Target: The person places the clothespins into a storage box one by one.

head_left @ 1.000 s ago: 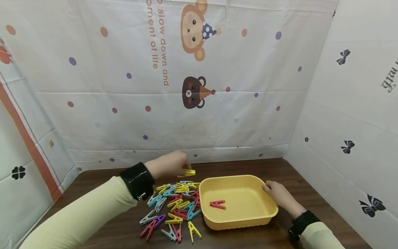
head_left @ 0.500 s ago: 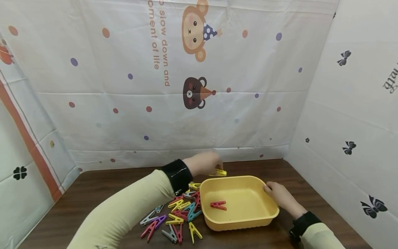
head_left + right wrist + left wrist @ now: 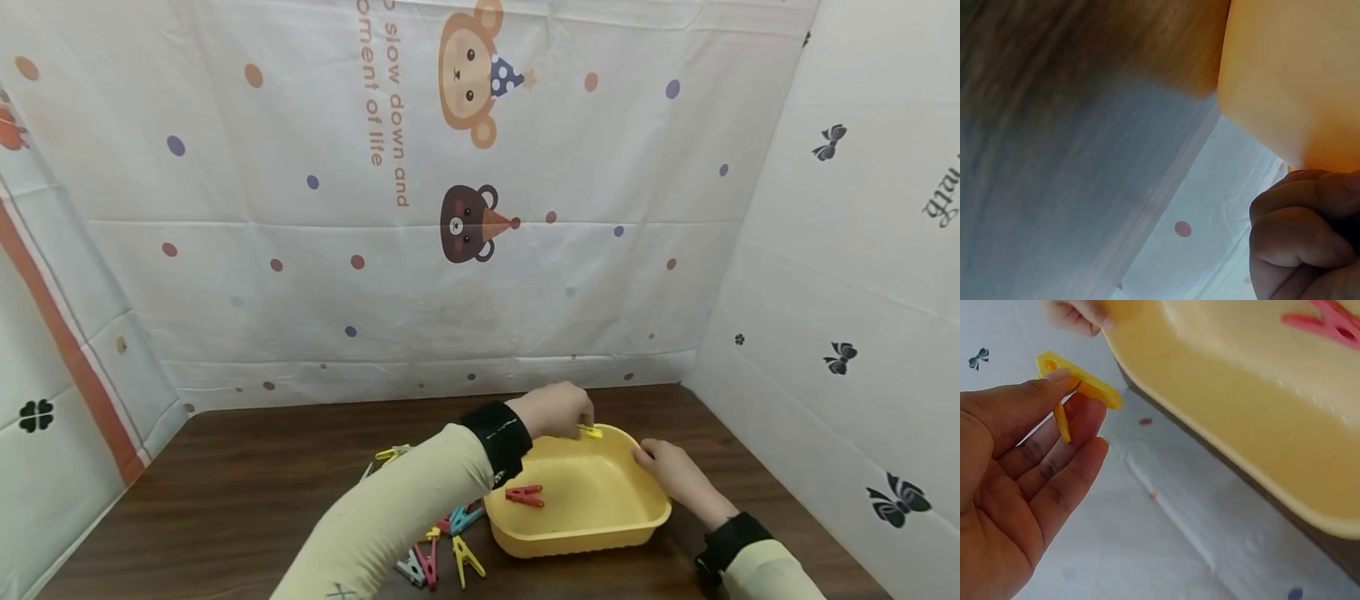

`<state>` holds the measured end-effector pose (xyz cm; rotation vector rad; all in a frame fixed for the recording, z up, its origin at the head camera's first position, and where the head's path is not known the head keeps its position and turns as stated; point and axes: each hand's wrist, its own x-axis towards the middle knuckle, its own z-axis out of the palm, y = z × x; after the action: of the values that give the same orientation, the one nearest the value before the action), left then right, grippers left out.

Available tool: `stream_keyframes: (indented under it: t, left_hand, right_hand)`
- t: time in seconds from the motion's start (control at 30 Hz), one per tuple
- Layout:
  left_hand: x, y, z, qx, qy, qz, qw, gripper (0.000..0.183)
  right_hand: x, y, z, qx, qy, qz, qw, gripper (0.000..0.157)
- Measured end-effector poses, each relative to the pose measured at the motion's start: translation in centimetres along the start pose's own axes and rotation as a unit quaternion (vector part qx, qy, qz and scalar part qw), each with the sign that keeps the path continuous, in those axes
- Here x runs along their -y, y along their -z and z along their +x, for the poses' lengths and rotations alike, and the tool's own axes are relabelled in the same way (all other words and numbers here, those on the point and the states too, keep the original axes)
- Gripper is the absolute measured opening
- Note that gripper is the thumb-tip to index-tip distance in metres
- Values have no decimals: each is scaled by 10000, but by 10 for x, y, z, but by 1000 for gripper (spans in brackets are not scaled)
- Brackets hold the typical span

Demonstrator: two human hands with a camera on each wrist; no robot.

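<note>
My left hand (image 3: 555,410) pinches a yellow clothespin (image 3: 1082,381) between thumb and fingers, above the far edge of the yellow basin (image 3: 577,546). A red clothespin (image 3: 525,495) lies on the basin's floor, toward the left. My right hand (image 3: 678,475) grips the basin's right rim, thumb over the edge; in the right wrist view its curled fingers (image 3: 1297,237) sit under the basin's outer wall. Left of the basin, a pile of loose clothespins, among them a yellow one (image 3: 467,561) and a blue one (image 3: 467,518), is largely hidden by my left sleeve.
The basin stands on a dark wooden table (image 3: 247,483). A printed white cloth (image 3: 300,308) hangs behind the table, with more cloth along the left and right sides. My left forearm (image 3: 405,517) crosses over the clothespin pile.
My left hand has carried the yellow clothespin rightward from above the pile to over the basin's far side. The right hand and basin have stayed in place.
</note>
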<state>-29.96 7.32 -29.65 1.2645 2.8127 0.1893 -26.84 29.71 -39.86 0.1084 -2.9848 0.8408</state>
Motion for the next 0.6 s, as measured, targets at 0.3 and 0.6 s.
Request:
stream_keyframes:
  t: [0.3,0.6]
  left_hand:
    - [-19,-31,16,147,28,123,9998,17]
    - [-24,-68,26,207,290,-8,9994,19]
  right_hand:
    - [4,2,-3,15,-17,96,10000,30]
    - [3,2,-5,-56,-3,111,9999,30]
